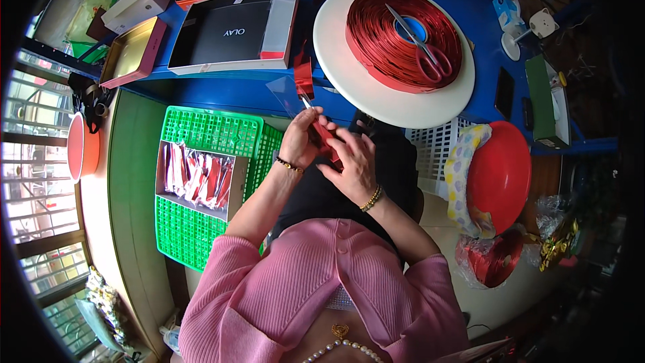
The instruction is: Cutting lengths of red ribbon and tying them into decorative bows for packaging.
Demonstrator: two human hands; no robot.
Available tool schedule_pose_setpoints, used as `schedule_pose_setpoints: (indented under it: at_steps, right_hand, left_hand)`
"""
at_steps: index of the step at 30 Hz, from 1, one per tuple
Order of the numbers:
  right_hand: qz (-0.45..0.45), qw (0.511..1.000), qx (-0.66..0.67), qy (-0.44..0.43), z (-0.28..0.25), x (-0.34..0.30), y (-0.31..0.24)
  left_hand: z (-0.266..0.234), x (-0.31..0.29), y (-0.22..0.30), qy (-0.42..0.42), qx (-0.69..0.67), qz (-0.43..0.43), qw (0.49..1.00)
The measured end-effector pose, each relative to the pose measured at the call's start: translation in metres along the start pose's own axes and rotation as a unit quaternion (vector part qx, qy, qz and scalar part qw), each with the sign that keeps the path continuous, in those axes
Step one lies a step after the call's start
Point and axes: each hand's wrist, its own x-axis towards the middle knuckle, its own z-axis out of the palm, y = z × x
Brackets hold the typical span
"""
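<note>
My left hand (299, 138) is closed at my lap, with a folded red ribbon (322, 136) and a clear plastic sleeve (285, 96) at its fingertips. A small pale, pointed piece shows above the thumb, too small to name. My right hand (353, 159) has its fingers bent round the lower end of the same ribbon. Beyond them, a strip of red ribbon (304, 77) hangs over the table edge. A large roll of red ribbon (369, 44) lies on a round white board (329, 33), with dark-red-handled scissors (430, 60) on top.
Left of my lap, a green basket (181, 225) bears a box of wrapped red pieces (201, 175). On the blue table (235, 84) lie an open black-lined box (208, 33), a gold-lined box (134, 50) and a phone (504, 91). Right stands a red basin (504, 175).
</note>
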Motion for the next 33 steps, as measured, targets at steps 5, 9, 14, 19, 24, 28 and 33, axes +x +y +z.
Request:
schedule_pose_setpoints:
  at_steps: [5,9,14,19,24,28,33]
  right_hand:
    - [-0.076,0.997,-0.025,0.002,0.003,-0.023,0.013]
    - [-0.1,0.993,-0.055,0.023,0.011,-0.02,0.02]
    - [-0.1,0.992,-0.068,0.041,0.012,-0.018,0.019]
    - [-0.091,0.993,-0.076,0.022,0.019,-0.014,0.015]
    - [-0.082,0.992,-0.081,0.047,0.02,-0.017,0.022]
    - [-0.089,0.992,-0.076,0.04,0.022,-0.017,0.018]
    - [-0.099,0.991,-0.078,0.049,0.037,-0.017,0.02]
  left_hand:
    - [-0.012,0.004,0.01,0.053,-0.023,-0.048,0.997]
    - [-0.015,0.002,0.01,0.058,-0.032,-0.076,0.995]
    - [-0.016,-0.001,0.009,0.051,-0.048,-0.103,0.992]
    - [-0.018,-0.012,-0.027,0.058,0.006,-0.12,0.991]
    - [-0.012,-0.018,-0.016,-0.032,0.029,-0.186,0.982]
    - [-0.041,0.001,0.001,0.057,0.004,-0.116,0.992]
    - [-0.045,0.001,-0.019,0.083,0.019,-0.084,0.993]
